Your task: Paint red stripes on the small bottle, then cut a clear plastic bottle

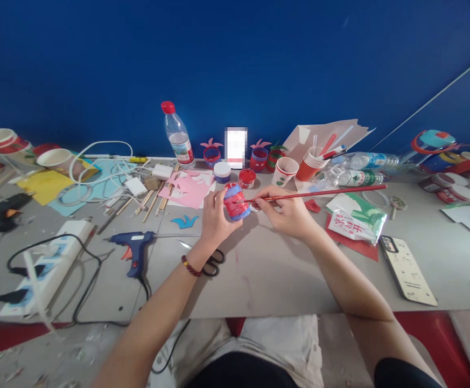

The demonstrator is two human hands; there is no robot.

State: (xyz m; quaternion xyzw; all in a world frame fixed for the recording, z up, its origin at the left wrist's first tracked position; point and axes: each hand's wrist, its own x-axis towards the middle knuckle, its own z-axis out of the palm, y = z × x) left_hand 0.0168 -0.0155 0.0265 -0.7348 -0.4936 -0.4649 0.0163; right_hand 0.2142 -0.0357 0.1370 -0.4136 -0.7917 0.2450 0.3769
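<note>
My left hand is wrapped round a small red-and-blue painted cup, held tilted above the table. Between the fingers of my right hand is a long red paintbrush, its tip touching the cup's red part. Just behind the cup stand an open jar of red paint and a jar with a white lid and blue paint. A pair of scissors lies partly under my left forearm. A blue crown-shaped paper cutout rests left of my left hand.
A blue glue gun, power strip and tangled cables are at left, near pink paper. A bottle stands behind. Paper cups, plastic bottles and a phone are at right. A blue wall bounds the table.
</note>
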